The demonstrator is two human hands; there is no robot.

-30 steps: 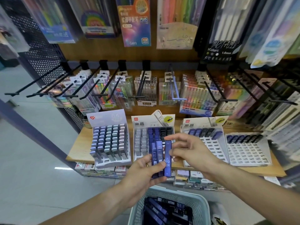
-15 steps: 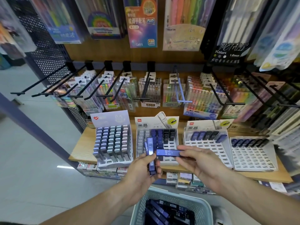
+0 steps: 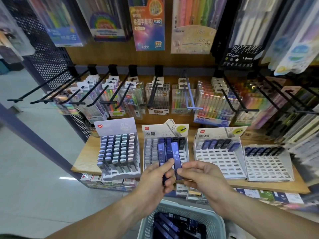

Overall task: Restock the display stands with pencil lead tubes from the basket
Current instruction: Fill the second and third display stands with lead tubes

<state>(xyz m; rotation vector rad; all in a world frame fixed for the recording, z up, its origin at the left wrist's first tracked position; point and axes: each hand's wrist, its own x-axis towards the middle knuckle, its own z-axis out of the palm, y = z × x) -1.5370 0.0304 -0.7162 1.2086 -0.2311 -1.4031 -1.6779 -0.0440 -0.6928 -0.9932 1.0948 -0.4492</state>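
Before the second white slotted display stand point(image 3: 164, 152) from the left, the left hand point(image 3: 153, 180) grips a small bundle of flat blue plastic pencil lead tubes point(image 3: 162, 155), fingers curled round their lower ends. The long axis of each tube runs near vertical, upper end pointing toward the stand. The right hand point(image 3: 203, 176) pinches a single blue lead tube marked "HB 0.5" point(image 3: 176, 158) by its lower part, between thumb and fingertips. This tube stands upright, tilted slightly left at the top, and lies just beside the bundle; contact between them cannot be determined.

Four display stands sit in a row on the wooden shelf point(image 3: 86, 157):
- The grey-headed stand at far left point(image 3: 119, 150) is filled with pale grey and teal tubes in every visible row.
- The second stand holds blue and black tubes in its back row, with pale items in its left columns; the held tubes hide part of its centre.
- The third white stand point(image 3: 217, 157) holds one back row of blue and black tubes leaning right; its other slots are vacant.
- The fourth white stand point(image 3: 267, 161) holds one back row of dark tubes; its other slots are vacant.

The pale green perforated plastic basket point(image 3: 214, 219), at the bottom edge between the forearms, contains loose blue and black tubes lying at mixed angles.
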